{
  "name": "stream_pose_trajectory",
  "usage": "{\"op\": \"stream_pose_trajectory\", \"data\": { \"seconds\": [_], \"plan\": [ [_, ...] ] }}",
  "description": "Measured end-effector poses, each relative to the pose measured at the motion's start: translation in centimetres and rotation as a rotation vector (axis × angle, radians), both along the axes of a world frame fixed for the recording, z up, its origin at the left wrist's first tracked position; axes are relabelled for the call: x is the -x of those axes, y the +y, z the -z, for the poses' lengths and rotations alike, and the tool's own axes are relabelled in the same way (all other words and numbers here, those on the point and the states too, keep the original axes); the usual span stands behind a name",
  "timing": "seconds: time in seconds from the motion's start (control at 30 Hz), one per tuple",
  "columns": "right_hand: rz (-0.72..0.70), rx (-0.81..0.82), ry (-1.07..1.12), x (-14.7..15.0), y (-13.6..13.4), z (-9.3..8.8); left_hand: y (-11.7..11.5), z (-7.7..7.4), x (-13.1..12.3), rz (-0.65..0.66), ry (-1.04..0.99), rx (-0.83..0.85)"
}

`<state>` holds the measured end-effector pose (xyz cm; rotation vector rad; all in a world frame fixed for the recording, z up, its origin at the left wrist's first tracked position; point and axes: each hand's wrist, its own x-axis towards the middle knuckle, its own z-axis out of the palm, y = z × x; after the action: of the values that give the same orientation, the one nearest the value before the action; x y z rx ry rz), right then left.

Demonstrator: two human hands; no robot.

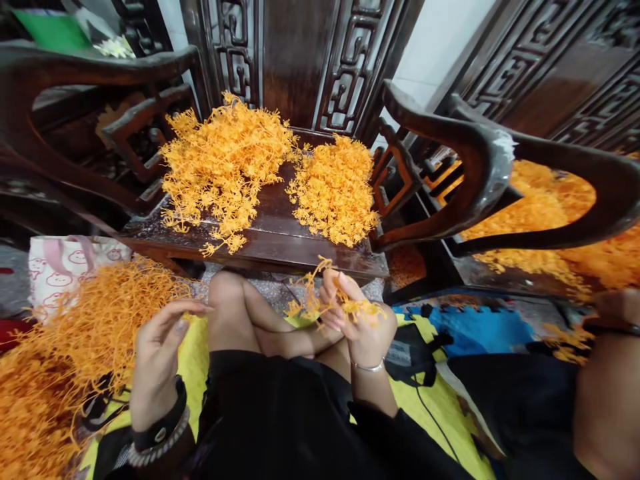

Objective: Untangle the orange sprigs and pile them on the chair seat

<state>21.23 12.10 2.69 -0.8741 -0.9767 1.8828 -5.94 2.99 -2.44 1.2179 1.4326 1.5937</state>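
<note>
My right hand (pixel 357 320), with a bracelet at its wrist, is closed around a few orange branching strands (pixel 313 293) in front of my knees. Their curly ends stick out on both sides of the fingers. My left hand (pixel 157 347) is held over the yellow mat with fingers stretched to the right and thumb apart, and nothing shows in it. Just left of it rises a large heap of loose, thin orange strands (pixel 120 313). On the dark wooden chair seat (pixel 280 220) ahead lie a bigger pile of curly-tipped strands (pixel 225 160) and a smaller, denser one (pixel 335 190).
Curved chair arms (pixel 450 133) frame the seat. More orange strands (pixel 530 207) cover a second chair at right. A printed bag (pixel 60 273) stands beside the left heap. Another person's arm (pixel 610 387) is at right. Yellow (pixel 435 407) and blue mats (pixel 485 330) lie on the floor.
</note>
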Motion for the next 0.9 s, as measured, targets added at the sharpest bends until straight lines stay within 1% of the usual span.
{"op": "stream_pose_trajectory", "data": {
  "seconds": [0.07,0.13,0.2,0.27,0.33,0.4,0.47,0.53,0.63,0.67,0.77,0.8,0.83,0.9],
  "plan": [
    [-0.143,0.067,0.165,0.4,-0.2,0.1,0.2,-0.5,-1.5,0.160,0.065,-0.053],
    [-0.288,0.146,0.362,0.7,-0.4,0.3,1.0,-1.0,-3.5,0.326,0.138,-0.098],
    [-0.378,0.221,0.487,0.9,-0.7,0.5,1.9,-1.4,-5.6,0.443,0.184,-0.123],
    [-0.414,0.275,0.541,0.9,-0.9,0.9,2.5,-1.5,-7.3,0.493,0.189,-0.116],
    [-0.410,0.315,0.556,0.8,-1.2,1.2,2.9,-1.4,-8.5,0.440,0.150,-0.072],
    [-0.377,0.329,0.556,0.6,-1.5,1.7,3.0,-1.2,-9.1,0.346,0.085,0.005],
    [-0.319,0.295,0.544,0.4,-1.8,2.0,3.1,-1.0,-9.4,0.291,-0.004,0.082],
    [-0.243,0.200,0.519,0.5,-2.2,2.3,3.2,-0.8,-9.6,0.274,-0.104,0.138],
    [-0.113,0.037,0.424,1.1,-2.8,2.9,3.5,-0.7,-10.0,0.204,-0.237,0.180],
    [-0.034,-0.012,0.378,1.4,-3.0,3.2,3.6,-0.6,-10.2,0.185,-0.276,0.190],
    [0.279,-0.169,0.172,2.5,-3.6,4.3,3.8,-0.4,-10.7,0.173,-0.380,0.203],
    [0.339,-0.216,0.083,2.8,-3.8,4.6,3.9,-0.3,-10.8,0.184,-0.401,0.201],
    [0.359,-0.249,-0.007,3.1,-3.9,4.9,4.0,-0.2,-10.9,0.203,-0.413,0.199],
    [0.334,-0.278,-0.163,3.4,-4.0,5.4,4.0,0.1,-11.0,0.253,-0.420,0.198]
  ]
}}
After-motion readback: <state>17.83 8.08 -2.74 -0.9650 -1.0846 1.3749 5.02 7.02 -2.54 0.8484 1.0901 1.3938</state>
